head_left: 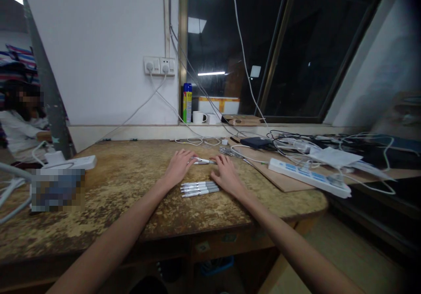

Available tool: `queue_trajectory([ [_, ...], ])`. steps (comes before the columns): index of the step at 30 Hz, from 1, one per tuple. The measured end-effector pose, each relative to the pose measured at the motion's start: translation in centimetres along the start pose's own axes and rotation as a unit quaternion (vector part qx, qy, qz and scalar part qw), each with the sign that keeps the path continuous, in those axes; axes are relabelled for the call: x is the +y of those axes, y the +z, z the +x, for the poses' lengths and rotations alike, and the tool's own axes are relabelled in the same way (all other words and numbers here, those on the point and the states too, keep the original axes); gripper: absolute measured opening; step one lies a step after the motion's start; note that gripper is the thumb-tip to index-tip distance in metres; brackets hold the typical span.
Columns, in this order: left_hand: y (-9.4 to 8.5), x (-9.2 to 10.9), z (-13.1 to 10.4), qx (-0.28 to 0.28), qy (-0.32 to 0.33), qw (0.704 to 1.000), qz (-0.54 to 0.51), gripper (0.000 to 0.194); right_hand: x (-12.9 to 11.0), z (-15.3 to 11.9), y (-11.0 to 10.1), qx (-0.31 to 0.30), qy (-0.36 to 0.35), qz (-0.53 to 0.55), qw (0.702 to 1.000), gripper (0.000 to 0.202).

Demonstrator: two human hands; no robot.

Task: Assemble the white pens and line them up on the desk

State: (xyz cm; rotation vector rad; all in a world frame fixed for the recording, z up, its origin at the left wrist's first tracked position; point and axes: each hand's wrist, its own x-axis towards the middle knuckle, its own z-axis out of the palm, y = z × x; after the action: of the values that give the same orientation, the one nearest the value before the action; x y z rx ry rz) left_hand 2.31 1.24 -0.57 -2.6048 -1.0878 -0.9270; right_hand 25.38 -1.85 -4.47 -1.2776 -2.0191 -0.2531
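A white and grey pen (pixel 203 161) lies crosswise between my two hands on the worn wooden table (pixel 131 206). The fingertips of my left hand (pixel 179 166) close on its left end. At its right end, the fingers of my right hand (pixel 226 174) hold it. Nearer to me, several similar pens (pixel 199 188) rest side by side in a row, their grey ends to the right, close below my right thumb.
A white power strip (pixel 309 177) and a brown board (pixel 279 175) are at right, with tangled cables behind. Another power strip (pixel 86 162) is at left. A mug (pixel 198 117) and spray can (pixel 187 103) stand on the sill. A person (pixel 21 127) sits far left.
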Motion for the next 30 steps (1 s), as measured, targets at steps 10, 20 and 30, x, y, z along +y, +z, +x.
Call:
queue_trajectory([
  [10, -0.7, 1.3, 0.4, -0.05, 0.012, 0.998, 0.024, 0.041, 1.3, 6.2, 1.4, -0.16, 0.023, -0.099, 0.982, 0.026],
  [20, 0.2, 0.4, -0.4, -0.072, -0.129, 0.982, -0.12, 0.04, 1.1, 7.1, 2.1, -0.168, -0.017, -0.112, 0.979, 0.024],
  [30, 0.1, -0.3, -1.1, -0.046, -0.208, 0.936, -0.28, 0.041, 3.0, 4.7, 0.5, -0.208, 0.007, 0.299, 0.931, 0.032],
])
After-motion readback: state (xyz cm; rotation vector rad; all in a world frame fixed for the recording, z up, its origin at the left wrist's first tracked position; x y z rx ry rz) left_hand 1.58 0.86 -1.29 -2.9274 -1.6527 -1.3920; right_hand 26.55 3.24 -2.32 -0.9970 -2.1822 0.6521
